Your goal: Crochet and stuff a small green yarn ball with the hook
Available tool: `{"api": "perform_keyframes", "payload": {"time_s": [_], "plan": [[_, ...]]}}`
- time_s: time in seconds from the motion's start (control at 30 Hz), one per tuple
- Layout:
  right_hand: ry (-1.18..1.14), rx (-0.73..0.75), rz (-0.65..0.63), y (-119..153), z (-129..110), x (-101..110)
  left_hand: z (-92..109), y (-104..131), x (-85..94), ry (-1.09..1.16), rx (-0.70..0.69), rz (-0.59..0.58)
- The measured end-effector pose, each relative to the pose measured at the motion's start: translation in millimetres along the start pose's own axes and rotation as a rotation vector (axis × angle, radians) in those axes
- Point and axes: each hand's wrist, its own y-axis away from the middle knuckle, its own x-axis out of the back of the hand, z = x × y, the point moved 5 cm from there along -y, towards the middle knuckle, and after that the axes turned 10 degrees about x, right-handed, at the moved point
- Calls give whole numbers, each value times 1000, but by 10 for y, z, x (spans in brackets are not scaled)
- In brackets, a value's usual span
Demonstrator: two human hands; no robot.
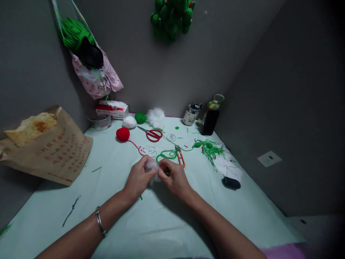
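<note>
I've got both hands low in the middle of the head view, working close together over the pale table (172, 230). My left hand (138, 178) has its thumb and fingers clamped on a tuft of white fluff (151, 165), so that's where the stuffing is: right between the two hands, with a bit poking out below. My right hand (174, 178) is curled with its fingertips up against the fluff's edge — honestly can't tell if they're pinched on it or just touching. There's a dark green bit under those fingers too, mostly hidden.

Just past the knuckles are loose green yarn (172, 150) and orange-handled snips (181, 158), with a white yarn coil (148, 151) just to their left. Further back sit the red-handled scissors (154, 135), a red yarn ball (123, 134) and a bigger clump of fluff (156, 118) near the wall. Off to the right is a messy pile of green strands (212, 151) — and way left, a paper bag (67, 151) with flatbread (40, 126) sticking out.
</note>
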Motion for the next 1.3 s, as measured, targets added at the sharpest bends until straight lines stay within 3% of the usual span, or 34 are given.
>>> {"api": "perform_keyframes", "payload": {"time_s": [0.33, 0.53, 0.73, 1.0, 1.17, 1.3], "plan": [[98, 32, -80, 8, -37, 74, -18, -24, -64, 76, 74, -93], [119, 59, -46, 4, -111, 69, 55, 50, -77, -7, -34, -25], [115, 129, -98, 22, -185, 5, 57, 57, -24, -52, -71, 35], [70, -8, -112, -18, -52, 26, 46, 13, -64, -13, -58, 72], [53, -53, -58, -16, -23, 26, 6, -10, -105, 49, -14, 14], [39, -82, 4, -31, 32, 72, 36, 32, -115, 103, 43, -99]]}}
